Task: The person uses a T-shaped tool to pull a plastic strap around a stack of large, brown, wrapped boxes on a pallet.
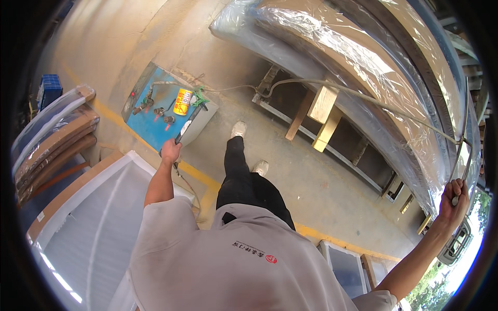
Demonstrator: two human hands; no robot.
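My left hand (171, 150) is closed round the dark bar handle (179, 138) at the near edge of a blue-topped cart (150, 124). On the cart top are metal valve fittings (139, 108), a yellow canister (182, 102) and a green crumpled piece (198, 97). Out at the far right, my right hand (454, 199) grips a thin metal wand (461, 150), which points away from me beside plastic-wrapped curved panels. A pale hose (373, 99) runs from the cart across the panels to the wand. The wand's tip is hard to make out.
Large wrapped curved panels (332, 46) lie on a metal rack (321, 140) with wooden blocks (322, 103) at its edge. Wrapped frames (104, 212) stand at my left, with stacked curved pieces (57, 135) behind. More framed panels (345, 267) are close on my right. A yellow line (202, 176) crosses the floor.
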